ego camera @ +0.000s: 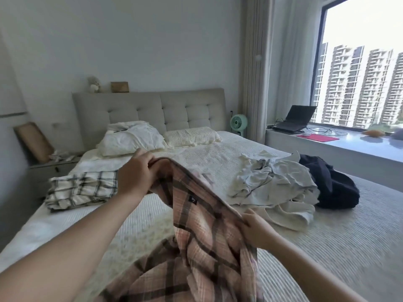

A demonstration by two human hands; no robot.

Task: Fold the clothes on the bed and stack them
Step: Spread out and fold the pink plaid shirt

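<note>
1. Pink plaid shirt [202, 243] held up over bed [327, 247], near front edge, w/ lower part hanging down in folds.
2. Left hand [136, 175] curled tight round shirt's top edge, far end, up high.
3. Right hand [255, 229] pinching same edge, lower and closer to camera, fingers curled on cloth.
4. Small dark tag [193, 200] on shirt betw. the 2 hands.
5. Folded white check cloth w/ dark lines [80, 190] lying flat on left side of bed, just beside left hand.
6. Messy white clothes pile [274, 182] on right side of bed, not folded.
7. Dark clothes heap [331, 186] touching white pile, on its right.
8. Two pillows [135, 138] at top of bed, against gray headboard [196, 105].
9. Small green fan [238, 124] by headboard, right side.
10. Laptop [294, 119] open on window ledge [349, 147], red mat [317, 137] just beside it.
11. Tall buildings outside window [359, 73].
</note>
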